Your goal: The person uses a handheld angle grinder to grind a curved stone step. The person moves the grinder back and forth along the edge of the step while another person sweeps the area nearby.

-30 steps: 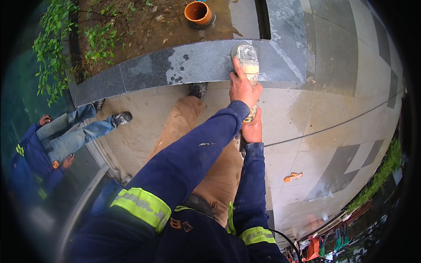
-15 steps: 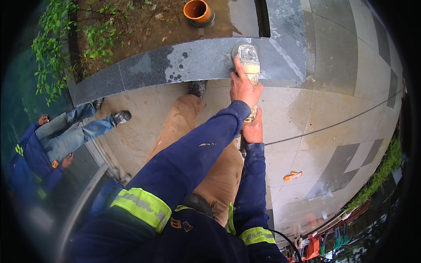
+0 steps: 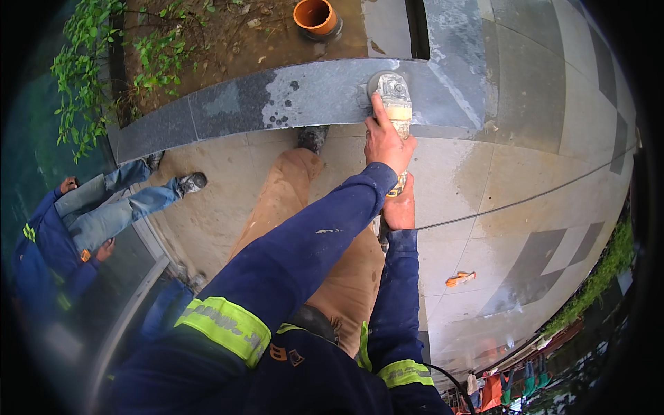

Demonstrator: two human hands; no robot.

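A dusty grinder (image 3: 395, 104), pale and caked with grime, rests its disc end on the grey stone ledge (image 3: 311, 90). My left hand (image 3: 387, 146) grips the grinder's body, index finger along its side near the head. Lower down, my right hand (image 3: 398, 206) is closed round the rear of the same tool, partly hidden by my left wrist. A black cord (image 3: 526, 196) runs across the tiles toward the right rim. Both forearms are in navy sleeves with reflective bands.
Behind the ledge is a muddy planter with an orange pipe (image 3: 315, 15) and green plants (image 3: 86, 97). At left, another person (image 3: 83, 228) in navy and jeans is beside a glass panel (image 3: 131, 297). An orange-and-white glove (image 3: 460, 279) lies on the tiles (image 3: 449, 173).
The grinder and my two hands have shifted slightly to the right along the ledge. Otherwise little differs.
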